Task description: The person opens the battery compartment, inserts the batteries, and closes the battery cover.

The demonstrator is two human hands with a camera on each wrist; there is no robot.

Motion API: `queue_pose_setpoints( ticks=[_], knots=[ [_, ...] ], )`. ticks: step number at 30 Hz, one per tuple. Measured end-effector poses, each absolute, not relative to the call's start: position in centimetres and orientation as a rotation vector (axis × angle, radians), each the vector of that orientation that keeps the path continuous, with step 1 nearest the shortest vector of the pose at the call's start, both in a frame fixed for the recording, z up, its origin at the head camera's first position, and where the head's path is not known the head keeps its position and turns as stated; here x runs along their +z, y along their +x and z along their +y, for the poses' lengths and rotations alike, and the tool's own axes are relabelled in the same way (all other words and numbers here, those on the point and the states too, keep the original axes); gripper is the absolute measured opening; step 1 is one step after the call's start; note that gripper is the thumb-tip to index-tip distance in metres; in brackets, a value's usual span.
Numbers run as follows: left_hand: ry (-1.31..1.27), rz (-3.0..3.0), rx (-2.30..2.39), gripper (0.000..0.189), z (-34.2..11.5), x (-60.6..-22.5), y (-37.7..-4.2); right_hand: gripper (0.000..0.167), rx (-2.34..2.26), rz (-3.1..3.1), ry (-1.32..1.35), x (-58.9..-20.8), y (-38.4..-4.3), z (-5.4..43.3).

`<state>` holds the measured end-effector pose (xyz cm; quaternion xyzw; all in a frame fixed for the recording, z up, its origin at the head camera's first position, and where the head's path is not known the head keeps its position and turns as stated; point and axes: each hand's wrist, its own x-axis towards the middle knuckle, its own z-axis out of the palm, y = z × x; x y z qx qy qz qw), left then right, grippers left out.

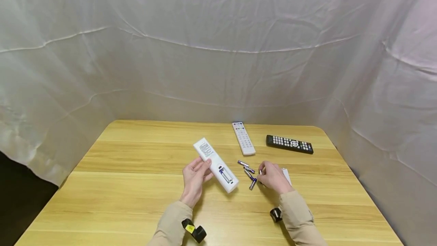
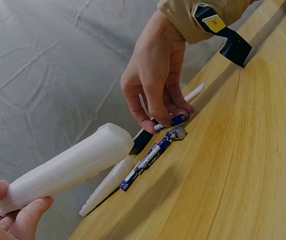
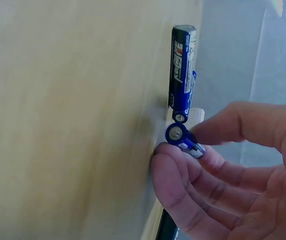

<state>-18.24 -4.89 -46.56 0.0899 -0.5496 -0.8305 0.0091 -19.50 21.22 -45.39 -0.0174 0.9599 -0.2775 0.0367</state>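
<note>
My left hand point(image 1: 195, 179) grips a white remote control point(image 1: 213, 162) by its side, back face up and tilted above the table. Its battery compartment point(image 1: 226, 175) is uncovered, and a silver and blue battery shows inside. Over to the right, my right hand point(image 1: 273, 177) pinches a blue AAA-size battery point(image 3: 185, 140) between thumb and fingers, low over the tabletop. Several more such batteries point(image 1: 248, 174) lie in a loose cluster just left of that hand, one of them point(image 3: 182, 70) right beside the pinched one in the right wrist view.
Behind the batteries, a second white remote point(image 1: 244, 138) lies with its buttons up. A black remote point(image 1: 289, 144) lies at the back right. A white flat piece point(image 1: 286, 175) is partly hidden behind my right hand. Grey cloth point(image 1: 218, 79) hangs around the wooden table point(image 1: 136, 200).
</note>
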Motion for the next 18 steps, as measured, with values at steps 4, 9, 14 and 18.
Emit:
queue_pose_setpoints(
  ticks=[4, 9, 14, 18],
  knots=[
    [0.284, -1.717, -2.592, 0.044, -4.88, -46.59, -18.27, 0.029, -0.944, 2.945, -0.048, -45.40, -19.17, 21.32],
    [0.289, -1.718, -2.587, 0.043, -4.88, -46.69, -18.33, 0.037, -1.048, 2.926, -0.038, -45.50, -18.95, 21.29],
    [0.288, -1.707, -2.591, 0.044, -4.86, -46.60, -18.27, 0.039, -1.119, 2.934, -0.067, -45.54, -18.82, 21.16],
    [0.289, -1.700, -2.601, 0.043, -4.87, -46.63, -18.27, 0.038, -1.201, 2.916, -0.118, -45.46, -18.76, 21.03]
  ],
)
